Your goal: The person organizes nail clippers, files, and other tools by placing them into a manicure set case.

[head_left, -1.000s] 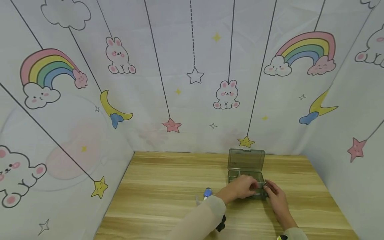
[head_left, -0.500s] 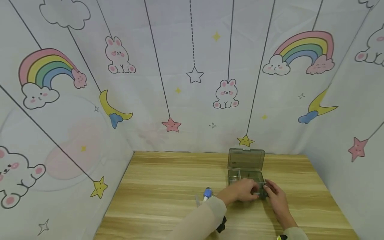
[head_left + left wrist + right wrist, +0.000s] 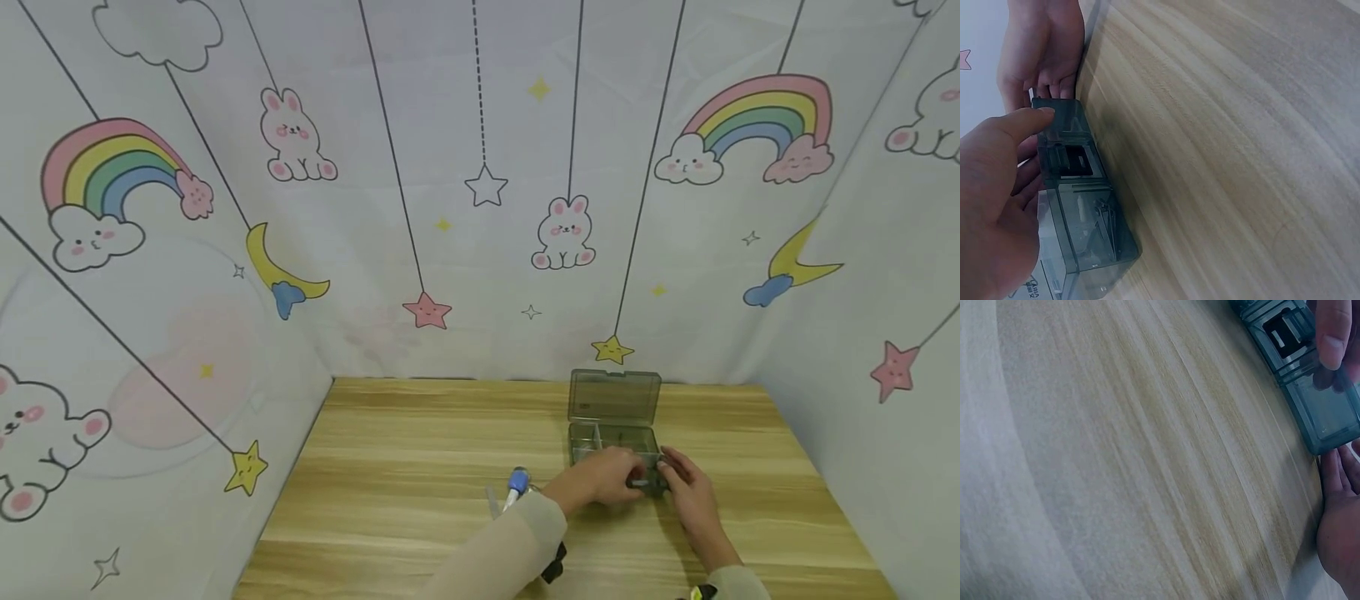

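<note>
A dark translucent compartment box (image 3: pixel 587 435) stands on the table with its hinged lid (image 3: pixel 615 396) raised at the back. My left hand (image 3: pixel 603 477) reaches over the front of the box, its fingers bent into the front right compartment. In the right wrist view the left thumb (image 3: pixel 1333 344) overlaps the front wall, and fingertips show dimly through the plastic; I cannot tell what they pinch. My right hand (image 3: pixel 693 500) grips the box's right end, thumb near the rim, fingers behind the end wall. Several thin metal pieces (image 3: pixel 1107 225) lie in the left compartment.
A black piece (image 3: pixel 1079 161) shows by the front clasp. A blue-and-white object (image 3: pixel 517 481) lies beside the left sleeve (image 3: pixel 495 546), with a clear strip (image 3: pixel 492 500) next to it. Around the wood-grain table (image 3: pixel 420 442) hangs a white patterned cloth (image 3: pixel 495 267).
My left fingers have lowered and shifted slightly toward the front wall of the box. The right hand keeps its grip in place, and the box has not visibly moved.
</note>
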Action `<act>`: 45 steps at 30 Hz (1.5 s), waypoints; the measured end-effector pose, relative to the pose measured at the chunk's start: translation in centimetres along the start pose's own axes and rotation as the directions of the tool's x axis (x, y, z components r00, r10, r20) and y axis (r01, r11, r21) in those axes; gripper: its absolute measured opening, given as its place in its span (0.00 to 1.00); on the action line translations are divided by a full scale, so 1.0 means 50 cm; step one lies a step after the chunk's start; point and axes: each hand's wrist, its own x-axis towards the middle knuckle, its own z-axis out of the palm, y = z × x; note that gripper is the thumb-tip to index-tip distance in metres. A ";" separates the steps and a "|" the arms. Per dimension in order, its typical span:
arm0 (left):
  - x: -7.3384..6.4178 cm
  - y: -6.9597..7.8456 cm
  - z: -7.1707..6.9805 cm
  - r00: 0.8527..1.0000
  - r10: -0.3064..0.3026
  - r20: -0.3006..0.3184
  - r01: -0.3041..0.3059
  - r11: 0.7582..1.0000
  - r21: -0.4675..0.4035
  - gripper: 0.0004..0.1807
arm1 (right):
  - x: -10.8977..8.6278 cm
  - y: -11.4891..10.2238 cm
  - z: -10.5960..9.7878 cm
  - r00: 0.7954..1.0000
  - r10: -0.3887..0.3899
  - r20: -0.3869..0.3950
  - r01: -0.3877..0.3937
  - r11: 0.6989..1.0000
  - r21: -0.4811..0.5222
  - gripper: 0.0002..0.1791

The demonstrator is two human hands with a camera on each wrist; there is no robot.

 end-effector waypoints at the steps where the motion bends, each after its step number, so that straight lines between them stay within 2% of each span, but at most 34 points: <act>1: 0.000 0.000 0.000 1.000 -0.003 0.003 0.003 1.000 -0.005 0.18 | 0.001 0.000 -0.001 1.000 0.004 0.003 -0.004 1.000 -0.003 0.30; 8: 0.007 0.004 0.005 0.999 -0.025 0.033 0.023 0.998 0.063 0.20 | 0.009 0.009 -0.003 0.999 0.046 0.025 -0.046 0.999 0.004 0.31; 14: 0.009 0.011 0.003 0.998 -0.052 0.040 0.047 0.992 0.116 0.20 | 0.009 0.007 -0.002 0.999 0.025 0.020 -0.025 1.000 0.009 0.30; 20: 0.010 0.024 -0.008 0.993 -0.102 0.065 0.093 0.986 0.137 0.22 | 0.007 -0.002 0.000 1.000 0.017 0.012 -0.017 1.000 0.004 0.30; 28: 0.019 0.031 0.000 0.987 -0.133 0.091 0.116 0.978 0.173 0.19 | 0.009 0.002 -0.002 1.000 0.013 0.019 -0.013 1.000 0.003 0.30; 33: 0.018 0.032 0.005 0.987 -0.132 0.090 0.117 0.981 0.155 0.18 | 0.010 0.004 -0.003 1.000 0.015 0.015 -0.015 1.000 0.006 0.30; 40: 0.016 0.023 0.001 0.991 -0.107 0.077 0.102 0.992 0.069 0.28 | 0.005 0.001 -0.006 0.999 0.033 0.035 -0.033 0.999 0.004 0.32; 45: 0.021 0.019 0.002 0.988 -0.117 0.099 0.113 0.992 0.051 0.29 | 0.005 0.000 -0.004 1.000 0.013 0.024 -0.012 1.000 -0.016 0.32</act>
